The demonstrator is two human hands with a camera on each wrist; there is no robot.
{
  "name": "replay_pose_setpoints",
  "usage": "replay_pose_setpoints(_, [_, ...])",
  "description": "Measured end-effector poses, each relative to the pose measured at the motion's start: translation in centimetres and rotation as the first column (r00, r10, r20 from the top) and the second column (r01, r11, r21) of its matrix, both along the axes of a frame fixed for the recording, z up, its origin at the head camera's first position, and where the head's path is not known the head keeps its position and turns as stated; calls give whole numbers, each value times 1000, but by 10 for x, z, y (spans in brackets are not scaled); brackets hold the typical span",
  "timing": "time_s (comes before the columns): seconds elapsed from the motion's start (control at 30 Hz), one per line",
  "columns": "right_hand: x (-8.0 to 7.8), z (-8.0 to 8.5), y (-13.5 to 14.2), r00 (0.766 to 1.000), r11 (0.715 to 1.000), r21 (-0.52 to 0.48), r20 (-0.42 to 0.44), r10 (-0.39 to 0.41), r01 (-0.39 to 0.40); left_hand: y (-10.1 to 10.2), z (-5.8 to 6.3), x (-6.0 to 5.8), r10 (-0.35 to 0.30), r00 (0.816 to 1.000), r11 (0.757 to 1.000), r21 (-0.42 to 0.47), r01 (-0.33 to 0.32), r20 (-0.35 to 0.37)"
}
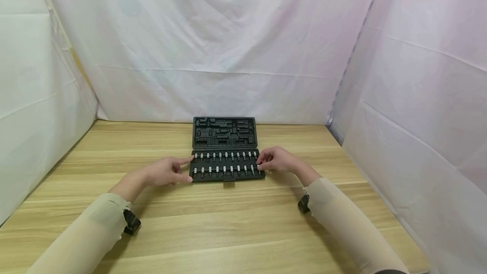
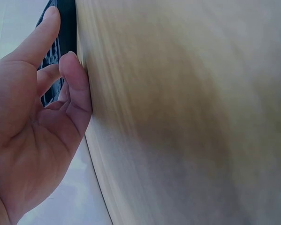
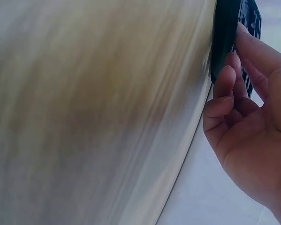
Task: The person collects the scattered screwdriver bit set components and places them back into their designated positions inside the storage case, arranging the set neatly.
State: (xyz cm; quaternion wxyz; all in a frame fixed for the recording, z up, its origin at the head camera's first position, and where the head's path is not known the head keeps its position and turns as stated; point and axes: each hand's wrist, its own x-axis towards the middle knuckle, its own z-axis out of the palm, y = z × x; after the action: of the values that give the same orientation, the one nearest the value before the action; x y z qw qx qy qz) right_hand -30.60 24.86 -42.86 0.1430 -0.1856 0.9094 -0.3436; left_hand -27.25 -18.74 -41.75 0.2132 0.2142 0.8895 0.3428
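A black socket case [image 1: 213,179] lies opened flat on the table, its moulded lid [image 1: 224,120] tipped back behind the tray. Two rows of silver bit sockets [image 1: 225,168] fill the tray. My left hand [image 1: 161,171] rests at the case's left side, index finger reaching the back row's end and thumb at the front corner. At the opposite side, my right hand [image 1: 278,160] pinches the last bit socket [image 1: 259,171] of the front row between thumb and index finger, largely hiding it. The right wrist view shows the other fingers curled beside the case's edge [image 3: 223,37].
A wood-grain table [image 1: 213,231] carries the case near its back edge. White cloth sheets [image 1: 213,45] hang behind and on both sides. Each wrist wears a small black camera [image 1: 131,222] by the sleeve cuff.
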Motion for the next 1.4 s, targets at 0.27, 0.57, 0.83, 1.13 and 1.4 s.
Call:
replay_pose_setpoints(0.27, [-5, -1, 1, 995, 1000, -21, 98, 12, -10, 0, -2, 2, 0, 1000, 1000, -13, -1, -13])
replay_pose_setpoints(0.57, [-11, 0, -1, 990, 1000, -7, 142, 1, 0, -1, 0, 1, -7, 1000, 1000, -13, 6, -19])
replay_pose_setpoints(0.83, [-11, 3, -6, 989, 1000, 8, 147, -20, 19, -2, 0, 0, -4, 1000, 1000, -9, 4, -17])
replay_pose_setpoints(1.13, [-11, 0, -3, 983, 999, -49, 186, -7, 16, -3, 2, 0, -7, 1000, 1000, 2, 7, -21])
replay_pose_setpoints(1.4, [-10, 0, 0, 979, 998, -49, 203, -30, 41, -1, 0, 0, -10, 1000, 1000, -5, 10, -25])
